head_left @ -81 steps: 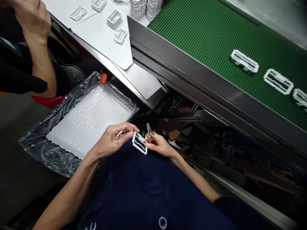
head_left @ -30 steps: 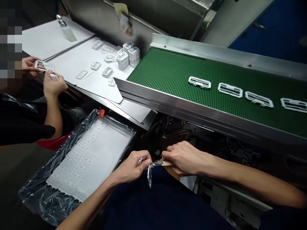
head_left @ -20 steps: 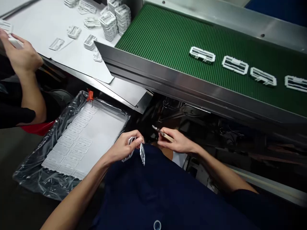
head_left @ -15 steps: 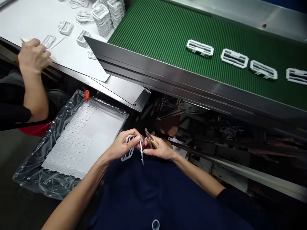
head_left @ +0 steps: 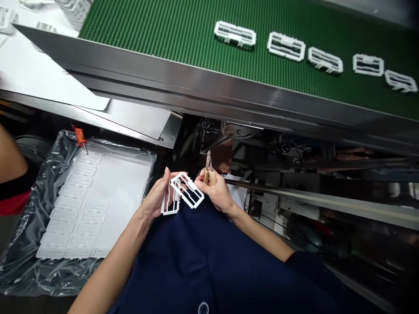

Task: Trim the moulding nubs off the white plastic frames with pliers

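Note:
My left hand [head_left: 154, 198] holds two white plastic frames in front of my dark blue shirt. One frame [head_left: 170, 213] hangs nearly upright against the fingers, while the other frame [head_left: 193, 185] lies tilted across it and reaches toward the right. My right hand [head_left: 220, 194] is closed round a pair of nippers [head_left: 209, 169] with tan handles, their jaws pointing up and away from me. Its thumb and fingertips are at the right edge of the tilted frame; whether they pinch it is unclear.
Across the top runs a green conveyor belt [head_left: 157, 30] with a metal side rail [head_left: 170, 74], carrying several white frames. At left, a plastic-lined bin [head_left: 19, 261] holds rows of similar frames and an orange-handled tool [head_left: 79, 137]. Another person's arm [head_left: 11, 157] shows at the left edge.
My view has swung right. The frame that stood edge-on in my hands now faces me, overlapping the other one. The nippers' jaws point more upright.

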Tool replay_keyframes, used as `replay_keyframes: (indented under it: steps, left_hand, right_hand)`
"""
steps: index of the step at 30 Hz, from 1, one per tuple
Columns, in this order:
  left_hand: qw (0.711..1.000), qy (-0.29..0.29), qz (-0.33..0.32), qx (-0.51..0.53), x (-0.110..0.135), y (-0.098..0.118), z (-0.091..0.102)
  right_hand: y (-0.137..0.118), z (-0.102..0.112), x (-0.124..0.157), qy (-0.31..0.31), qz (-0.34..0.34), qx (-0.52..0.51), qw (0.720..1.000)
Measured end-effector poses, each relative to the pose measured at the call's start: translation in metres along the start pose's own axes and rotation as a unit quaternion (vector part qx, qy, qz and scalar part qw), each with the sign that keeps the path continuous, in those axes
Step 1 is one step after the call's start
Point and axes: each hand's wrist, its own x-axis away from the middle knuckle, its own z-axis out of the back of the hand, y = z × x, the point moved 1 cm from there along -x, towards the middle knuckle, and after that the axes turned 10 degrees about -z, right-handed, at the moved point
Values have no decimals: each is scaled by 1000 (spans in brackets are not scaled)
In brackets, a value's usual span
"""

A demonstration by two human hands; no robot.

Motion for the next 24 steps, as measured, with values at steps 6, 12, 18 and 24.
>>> replay_keyframes:
  steps: [6, 12, 18, 24]
  left_hand:
    - [999, 23, -7, 29, 5, 11, -15]
    - [999, 30, -18, 20, 1, 12, -16]
    - [996, 60, -25, 52, -2, 12, -20]
    - [993, 82, 0, 87, -3, 14, -24]
  right_hand:
    - [-14, -7, 9, 51, 3, 16, 999]
    - [-19, -7, 9, 73, 12, 55, 996]
    - [-20, -4, 9, 70, 15, 57, 996]
    - [-16, 2, 10, 2, 2, 30, 1000]
